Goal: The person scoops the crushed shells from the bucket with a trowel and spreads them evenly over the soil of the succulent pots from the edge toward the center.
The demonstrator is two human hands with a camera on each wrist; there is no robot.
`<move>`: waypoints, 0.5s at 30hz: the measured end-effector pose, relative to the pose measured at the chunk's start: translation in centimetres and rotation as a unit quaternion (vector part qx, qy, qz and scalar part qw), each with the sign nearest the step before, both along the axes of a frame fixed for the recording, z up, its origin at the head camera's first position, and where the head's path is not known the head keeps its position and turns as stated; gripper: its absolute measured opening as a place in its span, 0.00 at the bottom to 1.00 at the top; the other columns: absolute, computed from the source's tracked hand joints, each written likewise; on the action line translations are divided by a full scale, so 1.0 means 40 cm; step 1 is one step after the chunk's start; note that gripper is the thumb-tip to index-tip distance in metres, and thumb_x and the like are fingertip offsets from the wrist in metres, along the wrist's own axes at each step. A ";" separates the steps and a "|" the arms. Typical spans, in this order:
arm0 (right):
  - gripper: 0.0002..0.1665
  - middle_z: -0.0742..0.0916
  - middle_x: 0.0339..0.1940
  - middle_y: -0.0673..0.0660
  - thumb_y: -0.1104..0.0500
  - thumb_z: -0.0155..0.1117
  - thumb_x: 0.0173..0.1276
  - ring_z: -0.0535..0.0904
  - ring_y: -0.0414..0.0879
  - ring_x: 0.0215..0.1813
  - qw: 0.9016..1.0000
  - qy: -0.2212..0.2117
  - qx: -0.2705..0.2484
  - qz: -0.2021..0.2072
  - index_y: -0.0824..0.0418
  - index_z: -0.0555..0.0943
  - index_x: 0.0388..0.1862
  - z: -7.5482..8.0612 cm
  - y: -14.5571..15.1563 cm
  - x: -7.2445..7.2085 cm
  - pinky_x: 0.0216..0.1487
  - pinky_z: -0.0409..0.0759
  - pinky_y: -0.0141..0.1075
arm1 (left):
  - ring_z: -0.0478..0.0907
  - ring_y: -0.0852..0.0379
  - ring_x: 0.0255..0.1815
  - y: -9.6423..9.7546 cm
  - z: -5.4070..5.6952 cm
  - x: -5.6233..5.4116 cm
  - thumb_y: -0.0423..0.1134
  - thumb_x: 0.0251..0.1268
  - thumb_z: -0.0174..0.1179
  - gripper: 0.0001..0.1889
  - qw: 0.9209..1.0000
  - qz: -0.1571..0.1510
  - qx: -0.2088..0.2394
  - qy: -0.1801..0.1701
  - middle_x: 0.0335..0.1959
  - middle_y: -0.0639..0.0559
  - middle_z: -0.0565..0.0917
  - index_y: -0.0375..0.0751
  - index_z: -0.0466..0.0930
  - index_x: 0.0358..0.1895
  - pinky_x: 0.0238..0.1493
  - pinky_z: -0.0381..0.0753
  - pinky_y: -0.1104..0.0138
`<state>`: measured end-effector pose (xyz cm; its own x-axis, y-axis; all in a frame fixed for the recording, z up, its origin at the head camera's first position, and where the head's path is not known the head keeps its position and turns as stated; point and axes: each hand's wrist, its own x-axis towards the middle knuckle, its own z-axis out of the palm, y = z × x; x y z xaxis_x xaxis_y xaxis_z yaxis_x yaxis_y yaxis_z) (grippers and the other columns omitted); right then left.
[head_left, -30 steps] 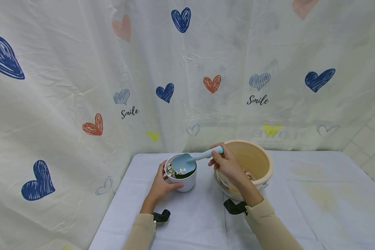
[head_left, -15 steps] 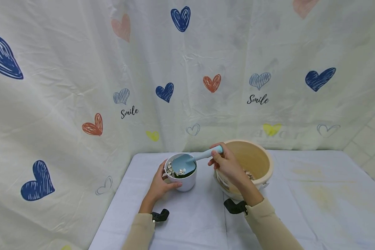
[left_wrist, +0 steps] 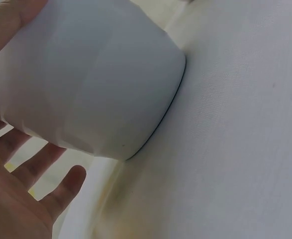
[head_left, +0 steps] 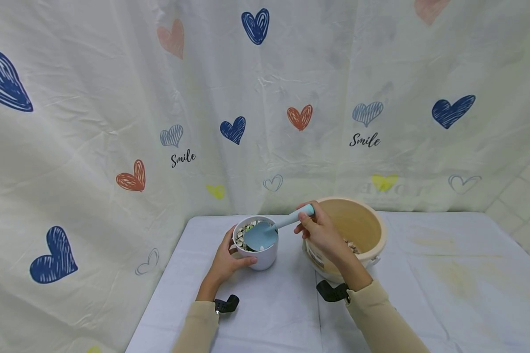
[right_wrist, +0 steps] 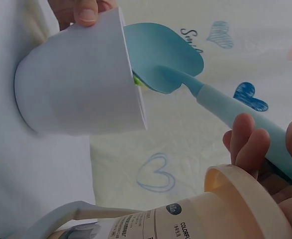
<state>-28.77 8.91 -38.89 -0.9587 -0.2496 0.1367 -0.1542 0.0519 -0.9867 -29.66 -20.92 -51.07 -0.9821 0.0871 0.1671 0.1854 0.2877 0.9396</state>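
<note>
A white flowerpot [head_left: 265,260] stands on the table with pale stone chips [head_left: 243,235] and a bit of green inside. My left hand [head_left: 224,262] holds its left side, thumb in front and fingers around the back; the left wrist view shows some fingers [left_wrist: 63,191] spread beside the pot wall [left_wrist: 86,69]. Between thumb and fingers, my right hand [head_left: 320,228] grips the handle of a light blue garden trowel [head_left: 261,236]. In the right wrist view the trowel blade [right_wrist: 160,55] is tilted over the pot's mouth, its underside covering part of the contents.
Just right of the pot, a beige bucket [head_left: 373,225] with some stone chips at its bottom stands under my right forearm. Its pale handle [right_wrist: 86,209] hangs outside. A white cloth covers the table [head_left: 446,274], and a heart-printed curtain [head_left: 265,98] hangs behind.
The trowel blade has tipped over and shifted slightly toward the pot's near rim. More chips now show in the pot, where dark soil was visible before. My left hand has hardly moved.
</note>
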 end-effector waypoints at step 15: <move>0.16 0.80 0.42 0.57 0.57 0.50 0.83 0.81 0.45 0.36 1.000 -0.012 -0.013 -0.013 0.62 0.68 0.63 0.007 -0.001 0.002 0.36 0.79 0.32 | 0.69 0.49 0.74 -0.013 -0.008 -0.010 0.39 0.45 0.83 0.56 0.999 -0.034 0.020 0.029 0.75 0.57 0.70 0.60 0.57 0.79 0.68 0.71 0.49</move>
<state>-28.68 8.89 -38.60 -0.9678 -0.2211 0.1199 -0.1298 0.0308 -0.9911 -30.05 -21.44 -51.39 -0.9626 0.1454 0.2285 0.2579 0.2345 0.9373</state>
